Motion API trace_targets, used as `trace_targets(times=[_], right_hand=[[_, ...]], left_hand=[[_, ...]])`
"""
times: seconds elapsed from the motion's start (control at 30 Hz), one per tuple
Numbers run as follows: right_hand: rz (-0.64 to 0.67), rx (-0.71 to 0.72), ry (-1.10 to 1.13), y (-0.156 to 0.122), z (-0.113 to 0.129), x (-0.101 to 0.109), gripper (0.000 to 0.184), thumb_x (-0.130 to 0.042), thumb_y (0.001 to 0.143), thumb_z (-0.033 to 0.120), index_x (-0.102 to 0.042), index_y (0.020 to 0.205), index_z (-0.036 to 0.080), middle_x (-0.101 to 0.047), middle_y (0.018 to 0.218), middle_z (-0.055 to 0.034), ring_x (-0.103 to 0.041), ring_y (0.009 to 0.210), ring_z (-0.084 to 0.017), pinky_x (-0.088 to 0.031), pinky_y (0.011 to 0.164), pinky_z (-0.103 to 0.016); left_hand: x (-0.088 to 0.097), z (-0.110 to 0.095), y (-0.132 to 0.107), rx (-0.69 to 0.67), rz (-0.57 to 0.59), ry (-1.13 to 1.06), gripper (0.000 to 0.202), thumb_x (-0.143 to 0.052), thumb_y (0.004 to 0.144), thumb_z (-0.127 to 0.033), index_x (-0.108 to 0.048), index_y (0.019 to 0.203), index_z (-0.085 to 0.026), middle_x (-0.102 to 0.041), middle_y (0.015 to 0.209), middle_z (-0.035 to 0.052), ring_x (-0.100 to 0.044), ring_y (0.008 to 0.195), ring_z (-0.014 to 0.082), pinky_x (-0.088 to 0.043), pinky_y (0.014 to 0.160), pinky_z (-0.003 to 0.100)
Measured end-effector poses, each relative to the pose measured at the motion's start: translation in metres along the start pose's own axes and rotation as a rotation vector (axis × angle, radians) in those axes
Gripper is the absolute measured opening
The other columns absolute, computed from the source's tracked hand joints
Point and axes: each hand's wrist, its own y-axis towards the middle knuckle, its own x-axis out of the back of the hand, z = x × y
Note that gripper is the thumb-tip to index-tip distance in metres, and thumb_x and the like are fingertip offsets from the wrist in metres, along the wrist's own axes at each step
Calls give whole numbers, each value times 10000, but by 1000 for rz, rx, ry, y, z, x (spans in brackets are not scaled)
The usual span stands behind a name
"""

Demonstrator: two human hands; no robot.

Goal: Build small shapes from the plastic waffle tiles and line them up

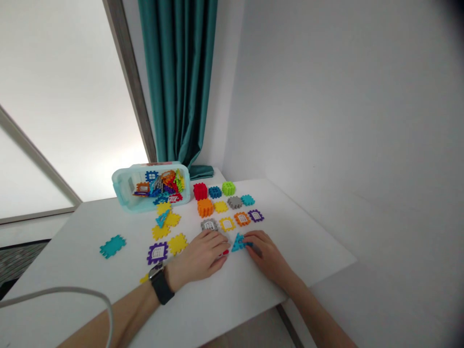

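- A teal waffle-edged tile (112, 246) is seen well left of the hands, and a purple-framed tile (157, 253) just beside the left hand.
- The left hand (197, 256) is laid flat, its fingers (215, 241) loosely extended. A red piece (224, 252) is partly covered at their tips; whether it is gripped cannot be told.
- A blue triangular piece (238, 243) is placed between the hands, its apex directed far.
- The right hand (266, 256) is nearer to it, its fingertips (248, 240) touching the triangle's right corner; whether it is gripped cannot be told.
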Motion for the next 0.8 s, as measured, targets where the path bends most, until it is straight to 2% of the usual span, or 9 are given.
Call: trace_targets(times=[0.37, 0.8], right_hand=[[76, -43, -2, -2, -3, -2, 210, -550, 933, 143, -680, 1061, 246, -708, 1109, -72, -655, 1056, -242, -519, 960, -461], [99, -53, -14, -2, -4, -2, 206, -543, 942, 165, -687, 1061, 251, -711, 1115, -77, -651, 1059, -248, -513, 950, -459]], left_hand=[[2, 5, -2, -17, -15, 32, 195, -496, 1006, -255, -642, 1120, -192, -671, 1057, 89, -615, 1009, 229, -471, 919, 388], [5, 5, -2, -14, 13, 60, 194, -496, 1011, -270, -634, 1129, -203, -653, 1068, 80, -605, 1021, 229, -465, 931, 396]])
